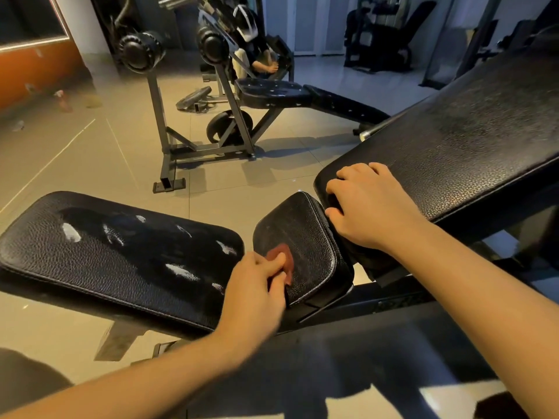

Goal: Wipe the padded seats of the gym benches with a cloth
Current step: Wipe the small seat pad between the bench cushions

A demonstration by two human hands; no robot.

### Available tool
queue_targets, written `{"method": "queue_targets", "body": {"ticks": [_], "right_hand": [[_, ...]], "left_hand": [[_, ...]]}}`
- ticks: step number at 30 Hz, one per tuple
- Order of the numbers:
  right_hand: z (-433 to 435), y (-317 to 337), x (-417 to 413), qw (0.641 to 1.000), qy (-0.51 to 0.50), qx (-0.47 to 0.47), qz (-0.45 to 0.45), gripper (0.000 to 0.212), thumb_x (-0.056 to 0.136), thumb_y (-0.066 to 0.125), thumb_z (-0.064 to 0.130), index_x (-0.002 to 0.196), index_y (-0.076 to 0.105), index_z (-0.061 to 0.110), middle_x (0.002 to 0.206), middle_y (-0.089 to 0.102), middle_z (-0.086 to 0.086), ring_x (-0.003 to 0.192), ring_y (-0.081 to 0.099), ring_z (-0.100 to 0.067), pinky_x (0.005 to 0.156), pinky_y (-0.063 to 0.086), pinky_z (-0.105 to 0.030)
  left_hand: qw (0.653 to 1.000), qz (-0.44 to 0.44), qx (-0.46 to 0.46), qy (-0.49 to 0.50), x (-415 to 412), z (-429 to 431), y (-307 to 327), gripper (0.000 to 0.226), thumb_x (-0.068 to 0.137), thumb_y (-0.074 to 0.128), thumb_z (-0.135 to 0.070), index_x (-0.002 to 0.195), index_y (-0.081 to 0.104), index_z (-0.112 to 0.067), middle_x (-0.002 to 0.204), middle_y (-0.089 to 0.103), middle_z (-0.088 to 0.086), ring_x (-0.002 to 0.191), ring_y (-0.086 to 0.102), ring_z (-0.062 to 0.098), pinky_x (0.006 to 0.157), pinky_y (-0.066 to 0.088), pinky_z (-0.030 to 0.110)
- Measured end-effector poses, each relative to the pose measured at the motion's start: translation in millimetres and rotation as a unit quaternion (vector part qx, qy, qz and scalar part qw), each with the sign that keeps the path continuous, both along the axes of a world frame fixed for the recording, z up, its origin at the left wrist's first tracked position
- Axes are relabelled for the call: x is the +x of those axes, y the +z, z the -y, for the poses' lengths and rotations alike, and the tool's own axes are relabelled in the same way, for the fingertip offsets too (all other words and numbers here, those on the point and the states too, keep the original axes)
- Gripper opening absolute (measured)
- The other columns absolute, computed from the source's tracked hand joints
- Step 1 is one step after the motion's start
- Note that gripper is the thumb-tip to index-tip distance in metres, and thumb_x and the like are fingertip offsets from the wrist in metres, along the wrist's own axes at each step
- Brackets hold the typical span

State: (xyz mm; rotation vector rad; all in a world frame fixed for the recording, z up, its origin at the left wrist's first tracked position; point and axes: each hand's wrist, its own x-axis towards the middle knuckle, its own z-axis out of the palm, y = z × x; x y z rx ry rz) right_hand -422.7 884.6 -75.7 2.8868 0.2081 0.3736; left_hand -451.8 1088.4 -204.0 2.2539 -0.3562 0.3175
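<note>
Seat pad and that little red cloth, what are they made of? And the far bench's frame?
Seat pad: probably vinyl or fake leather over foam; pebbly black skin, slight shine, seamed edge.
Cloth: looks like soft reddish-brown fabric, bunched in the left hand; too blurred to tell the weave.
Far bench frame: likely painted steel; straight dark-grey square tubes.
</note>
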Motion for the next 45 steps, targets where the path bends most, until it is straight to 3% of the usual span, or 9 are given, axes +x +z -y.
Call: {"method": "queue_targets", "body": {"ticks": [4,10,16,19,24,28,36,42,45], "right_hand": [[1,-1,-1,1.0,0.001,0.002,-0.003,0.045,0.099,0.047,0.048,0.133,0.058,0.022,0.142,0.053,-0.005,0.136,0.043,-0.025,0.119,0.026,-0.047],[1,-1,-1,1.0,0.011,0.006,-0.003,0.044,0.099,0.047,0.048,0.133,0.059,0.022,0.141,0.054,-0.004,0.135,0.043,-0.024,0.119,0.025,-0.046],[3,-1,-1,1.0,0.019,0.01,0.0,0.044,0.099,0.048,0.049,0.132,0.06,0.022,0.138,0.056,-0.004,0.134,0.045,-0.024,0.118,0.028,-0.045],[1,-3,2,1.0,0.017,0.008,-0.002,0.043,0.099,0.05,0.048,0.131,0.06,0.021,0.137,0.057,-0.005,0.132,0.046,-0.026,0.117,0.029,-0.046],[1,-2,-2,1.0,0.024,0.013,-0.005,0.042,0.099,0.049,0.048,0.131,0.061,0.022,0.138,0.056,-0.003,0.133,0.046,-0.024,0.118,0.028,-0.045],[3,-2,-4,0.999,0.037,0.019,-0.006,0.043,0.099,0.05,0.048,0.132,0.061,0.023,0.139,0.056,-0.002,0.134,0.046,-0.023,0.119,0.027,-0.045],[3,2,-2,0.999,0.039,0.034,-0.01,0.041,0.098,0.052,0.05,0.128,0.063,0.024,0.134,0.059,0.0,0.13,0.048,-0.022,0.118,0.029,-0.044],[4,0,-3,0.999,0.045,0.03,-0.004,0.038,0.098,0.05,0.051,0.122,0.065,0.025,0.129,0.06,0.002,0.127,0.049,-0.021,0.116,0.031,-0.043],[4,2,-4,0.999,0.044,0.028,-0.005,0.039,0.098,0.049,0.052,0.124,0.064,0.026,0.131,0.059,0.002,0.129,0.048,-0.02,0.116,0.03,-0.042]], "left_hand": [[0.997,0.02,-0.014,-0.076,-31,-8,1,0.029,0.098,0.066,-0.024,0.126,0.07,-0.03,0.097,0.049,-0.018,0.095,0.054,0.004,0.086,0.045,0.017],[0.999,-0.026,-0.007,0.032,26,6,4,0.032,0.103,0.055,-0.026,0.133,0.067,-0.029,0.103,0.051,-0.005,0.099,0.053,0.013,0.09,0.04,0.023],[0.996,0.02,-0.027,-0.079,-30,-11,-3,0.025,0.098,0.065,-0.02,0.121,0.073,-0.027,0.095,0.051,-0.017,0.094,0.056,0.006,0.086,0.045,0.017],[0.999,0.01,0.001,-0.041,13,-12,-5,0.028,0.1,0.063,-0.021,0.126,0.072,-0.025,0.099,0.053,-0.011,0.096,0.055,0.008,0.092,0.047,0.026],[0.999,-0.032,0.003,0.018,2,-4,-2,0.035,0.102,0.059,-0.024,0.137,0.064,-0.026,0.105,0.052,-0.009,0.099,0.052,0.008,0.091,0.042,0.02],[0.997,0.026,-0.007,-0.069,-41,-13,-10,0.032,0.097,0.064,-0.016,0.127,0.069,-0.027,0.1,0.048,-0.016,0.097,0.054,0.006,0.088,0.048,0.023],[0.953,0.159,0.105,-0.234,-7,-1,12,0.059,0.087,0.054,-0.018,0.146,0.054,-0.023,0.13,0.05,0.003,0.12,0.048,0.017,0.1,0.042,0.025],[0.996,0.03,0.069,-0.054,1,-17,-4,0.047,0.092,0.064,-0.01,0.136,0.065,-0.026,0.109,0.051,-0.009,0.102,0.052,0.011,0.096,0.048,0.032],[0.99,0.021,0.072,-0.121,-33,-26,1,0.042,0.093,0.063,-0.019,0.132,0.066,-0.032,0.107,0.051,-0.016,0.101,0.052,0.004,0.093,0.044,0.018]]}}
